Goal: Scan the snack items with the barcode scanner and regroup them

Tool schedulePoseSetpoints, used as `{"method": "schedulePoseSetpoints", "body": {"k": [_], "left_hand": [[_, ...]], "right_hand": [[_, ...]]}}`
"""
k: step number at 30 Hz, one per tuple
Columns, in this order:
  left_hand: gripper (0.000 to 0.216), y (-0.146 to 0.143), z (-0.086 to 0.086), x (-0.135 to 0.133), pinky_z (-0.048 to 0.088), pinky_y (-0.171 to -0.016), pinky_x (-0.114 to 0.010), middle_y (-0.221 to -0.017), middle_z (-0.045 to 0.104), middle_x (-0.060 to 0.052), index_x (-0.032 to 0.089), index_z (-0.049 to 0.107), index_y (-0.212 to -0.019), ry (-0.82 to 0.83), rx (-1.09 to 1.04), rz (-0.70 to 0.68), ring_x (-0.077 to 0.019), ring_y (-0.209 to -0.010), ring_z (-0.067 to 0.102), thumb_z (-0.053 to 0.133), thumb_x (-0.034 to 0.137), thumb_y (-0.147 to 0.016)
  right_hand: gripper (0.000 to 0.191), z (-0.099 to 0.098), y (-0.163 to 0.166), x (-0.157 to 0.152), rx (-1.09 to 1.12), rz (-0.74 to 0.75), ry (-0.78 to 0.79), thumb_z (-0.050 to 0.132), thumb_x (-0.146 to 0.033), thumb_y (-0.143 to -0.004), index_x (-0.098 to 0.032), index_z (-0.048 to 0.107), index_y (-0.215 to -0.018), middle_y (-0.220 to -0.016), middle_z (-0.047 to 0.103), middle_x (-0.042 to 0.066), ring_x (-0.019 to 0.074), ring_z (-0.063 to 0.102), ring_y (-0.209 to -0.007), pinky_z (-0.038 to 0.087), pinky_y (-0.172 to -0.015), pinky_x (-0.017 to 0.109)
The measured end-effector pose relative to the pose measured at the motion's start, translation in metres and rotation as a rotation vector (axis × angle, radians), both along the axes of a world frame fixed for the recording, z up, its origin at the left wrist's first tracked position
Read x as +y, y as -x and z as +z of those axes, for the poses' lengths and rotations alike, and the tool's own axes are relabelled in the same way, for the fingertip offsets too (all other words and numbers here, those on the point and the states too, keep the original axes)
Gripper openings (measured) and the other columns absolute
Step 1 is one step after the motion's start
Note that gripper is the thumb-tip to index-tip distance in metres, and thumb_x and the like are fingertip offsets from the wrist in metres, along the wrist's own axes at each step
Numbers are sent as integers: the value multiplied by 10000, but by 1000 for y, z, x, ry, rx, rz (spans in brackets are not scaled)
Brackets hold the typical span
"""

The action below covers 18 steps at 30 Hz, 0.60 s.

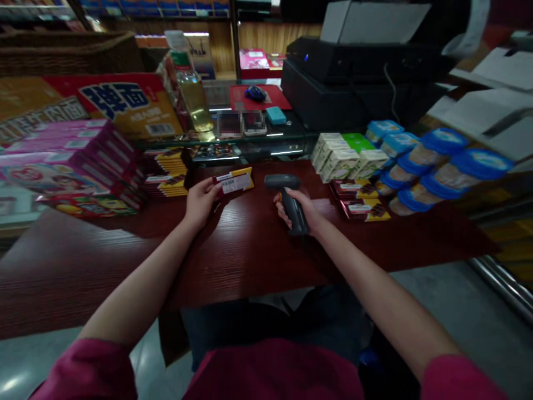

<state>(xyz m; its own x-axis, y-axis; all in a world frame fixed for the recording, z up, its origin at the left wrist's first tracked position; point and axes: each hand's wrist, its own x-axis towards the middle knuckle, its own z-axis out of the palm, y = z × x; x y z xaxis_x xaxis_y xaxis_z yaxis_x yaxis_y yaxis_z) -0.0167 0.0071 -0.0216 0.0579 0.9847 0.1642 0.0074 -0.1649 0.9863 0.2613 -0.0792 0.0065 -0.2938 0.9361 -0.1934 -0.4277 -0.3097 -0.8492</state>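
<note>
My left hand point(200, 201) holds a flat yellow and red snack pack point(234, 181) by its near end, label side up, just above the dark red wooden counter point(233, 255). My right hand point(300, 210) grips the handle of a dark grey barcode scanner point(287, 194). The scanner's head points left toward the pack, a short gap away. A stack of the same yellow packs point(166, 172) lies left of my left hand. Two more red and yellow packs point(360, 200) lie to the right of the scanner.
Pink boxes point(66, 166) are stacked at the left, with a large red carton point(125, 103) and an oil bottle point(192, 89) behind. White and green cartons point(345, 155) and blue-lidded tubs point(437, 161) sit right. A black printer point(353, 72), mouse point(255, 93) and red mat stand behind.
</note>
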Motion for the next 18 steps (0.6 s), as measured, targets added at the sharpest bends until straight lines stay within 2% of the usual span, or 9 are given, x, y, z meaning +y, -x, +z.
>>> {"method": "schedulePoseSetpoints", "body": {"k": [4, 7, 13, 18], "left_hand": [[447, 6, -3, 16, 618, -933, -377, -1088, 790, -94, 144, 720, -1111, 16, -100, -12, -243, -1017, 754, 798, 438, -783], [368, 5, -7, 23, 583, -1019, -409, -1116, 784, -92, 149, 713, -1110, -6, -157, -36, -241, -1067, 742, 759, 373, -822], [315, 2, -12, 24, 563, -1057, -437, -1181, 767, -100, 146, 690, -1155, -53, -116, 16, -244, -1124, 724, 684, 268, -864], [237, 1, -6, 18, 576, -1014, -408, -1112, 780, -92, 146, 723, -1103, -127, 118, 95, -233, -1062, 730, 628, 207, -895]], "right_hand": [[398, 0, 47, 41, -39, 63, 1, 712, -555, -816, -168, 637, -871, -623, 580, -29, 100, 501, -418, 416, -300, 204], [410, -2, 63, 47, -98, 19, -56, 749, -566, -787, -180, 630, -853, -630, 589, -30, 104, 510, -420, 446, -310, 215], [434, -4, 61, 35, -184, 22, -83, 739, -601, -787, -182, 639, -836, -613, 589, -27, 101, 498, -392, 438, -312, 224], [432, -3, 62, 35, -194, 44, -109, 708, -606, -814, -180, 642, -830, -599, 587, -24, 103, 507, -393, 424, -320, 226]]}}
